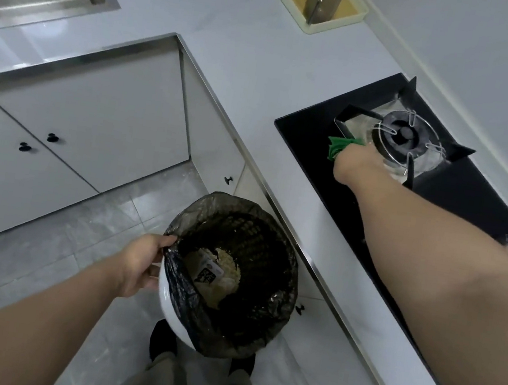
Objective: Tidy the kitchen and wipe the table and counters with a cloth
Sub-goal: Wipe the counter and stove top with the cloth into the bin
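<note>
Wipe from burner (401, 136) at 2 o'clock toward edge, right hand (356, 164) clutching cloth (336, 147), left hand (138, 265) gripping bin (166, 305) rim at 6 beneath.

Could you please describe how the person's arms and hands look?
Both forearms are bare, with no sleeve in view. The left hand and right hand wear no gloves, and no watch or bracelet shows at either wrist.

text: none legible | packet (207, 272) in bin (164, 290): print too blurred
</note>
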`<state>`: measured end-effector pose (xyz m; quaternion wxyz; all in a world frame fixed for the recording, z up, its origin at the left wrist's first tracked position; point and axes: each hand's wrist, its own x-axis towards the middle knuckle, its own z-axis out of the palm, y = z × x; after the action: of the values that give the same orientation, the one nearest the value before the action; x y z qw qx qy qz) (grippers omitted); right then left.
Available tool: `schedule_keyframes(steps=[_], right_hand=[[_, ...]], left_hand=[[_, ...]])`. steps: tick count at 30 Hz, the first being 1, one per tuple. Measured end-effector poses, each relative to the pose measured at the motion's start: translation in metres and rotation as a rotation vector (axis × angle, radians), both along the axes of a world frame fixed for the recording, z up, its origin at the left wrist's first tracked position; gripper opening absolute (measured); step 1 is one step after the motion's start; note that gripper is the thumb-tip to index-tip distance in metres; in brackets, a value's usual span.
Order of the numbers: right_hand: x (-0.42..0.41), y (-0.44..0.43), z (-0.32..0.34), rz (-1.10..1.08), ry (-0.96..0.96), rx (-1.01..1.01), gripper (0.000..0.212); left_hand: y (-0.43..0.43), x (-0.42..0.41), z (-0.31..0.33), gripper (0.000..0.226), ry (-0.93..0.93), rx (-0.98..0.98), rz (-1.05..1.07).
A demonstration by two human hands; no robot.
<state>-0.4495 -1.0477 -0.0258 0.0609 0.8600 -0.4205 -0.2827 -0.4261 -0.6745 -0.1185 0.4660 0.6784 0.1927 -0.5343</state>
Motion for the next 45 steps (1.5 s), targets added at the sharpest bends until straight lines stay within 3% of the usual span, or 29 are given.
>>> schedule_keyframes(steps=[3, 5, 13, 16, 19, 21, 28, 34, 39, 45], right_hand=[[-0.016, 0.009, 0.005, -0.005, 0.101, -0.028, 0.036], [-0.028, 0.014, 0.006, -0.039, 0.140, -0.039, 0.035], [-0.070, 0.055, 0.007, -0.201, 0.044, 0.185, 0.023], [-0.070, 0.065, 0.024, -0.220, 0.041, 0.224, 0.030], [-0.058, 0.051, 0.041, -0.128, -0.082, 0.121, 0.024], [-0.051, 0.039, 0.042, -0.143, -0.144, 0.044, 0.032], [-0.090, 0.059, -0.017, -0.037, -0.021, -0.060, 0.046], [-0.130, 0.141, -0.029, -0.112, -0.210, 0.087, 0.044], [-0.148, 0.157, -0.002, -0.145, -0.316, 0.206, 0.028], [-0.110, 0.113, 0.031, -0.048, -0.453, 0.004, 0.046]], left_hand=[[0.001, 0.001, 0.001, 0.036, 0.007, -0.012, 0.000], [0.001, 0.003, 0.004, 0.036, 0.013, -0.029, -0.007], [0.001, 0.008, 0.017, 0.031, 0.013, -0.051, -0.010], [0.000, 0.008, 0.025, 0.029, 0.023, -0.055, -0.003], [0.000, 0.007, 0.027, 0.028, 0.024, -0.054, -0.003], [0.000, 0.006, 0.026, 0.027, 0.020, -0.053, -0.003], [0.002, -0.004, 0.024, 0.029, 0.000, -0.020, 0.003], [0.001, -0.012, 0.032, 0.027, 0.006, -0.018, -0.003], [-0.001, -0.027, 0.038, 0.024, 0.076, -0.018, 0.010], [-0.001, -0.029, 0.037, 0.031, 0.051, -0.033, 0.011]])
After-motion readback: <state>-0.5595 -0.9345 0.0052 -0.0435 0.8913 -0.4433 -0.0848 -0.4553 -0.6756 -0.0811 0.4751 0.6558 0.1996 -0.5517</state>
